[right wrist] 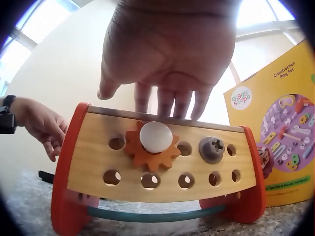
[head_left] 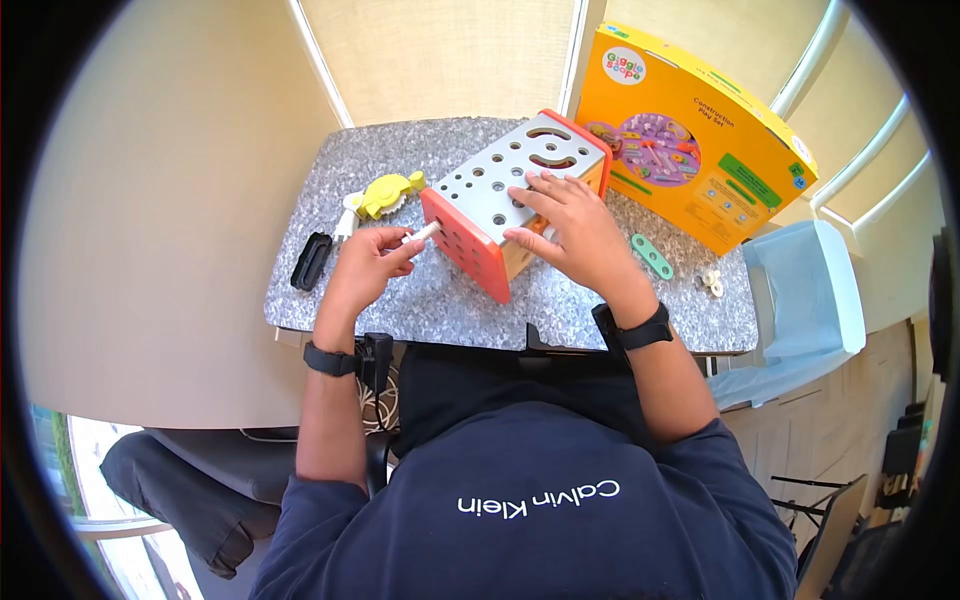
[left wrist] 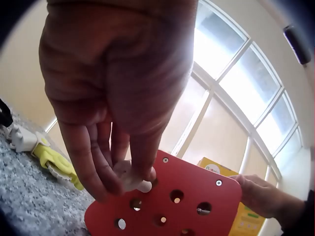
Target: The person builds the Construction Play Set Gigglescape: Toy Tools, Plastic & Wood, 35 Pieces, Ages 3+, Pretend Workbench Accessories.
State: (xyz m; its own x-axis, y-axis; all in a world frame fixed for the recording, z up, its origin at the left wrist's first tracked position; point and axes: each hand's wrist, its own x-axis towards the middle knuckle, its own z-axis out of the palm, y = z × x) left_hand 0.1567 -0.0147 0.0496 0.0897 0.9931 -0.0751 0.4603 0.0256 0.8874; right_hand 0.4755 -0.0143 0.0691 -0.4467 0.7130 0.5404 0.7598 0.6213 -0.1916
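Note:
My left hand [head_left: 372, 268] pinches a white toy bolt [head_left: 426, 232] between thumb and fingers. In the left wrist view the bolt [left wrist: 143, 186] is right at a hole near the upper edge of the red end panel [left wrist: 162, 209]. This panel belongs to a toy toolbox [head_left: 485, 178] with a grey holed top and wooden sides. On that top my right hand [head_left: 575, 232] rests with its fingers extended. Below it, the wooden side [right wrist: 88, 174] carries an orange gear [right wrist: 135, 147] with a white bolt head [right wrist: 156, 137] and a grey screw [right wrist: 211, 150].
A yellow play-set box [head_left: 690, 150] stands at the back right. Left of the toolbox lie a yellow serrated toy piece [head_left: 388, 194] and a black holder [head_left: 311, 262]. A green holed strip [head_left: 652, 257] and several white nuts [head_left: 713, 283] lie to the right on the speckled table [head_left: 390, 310].

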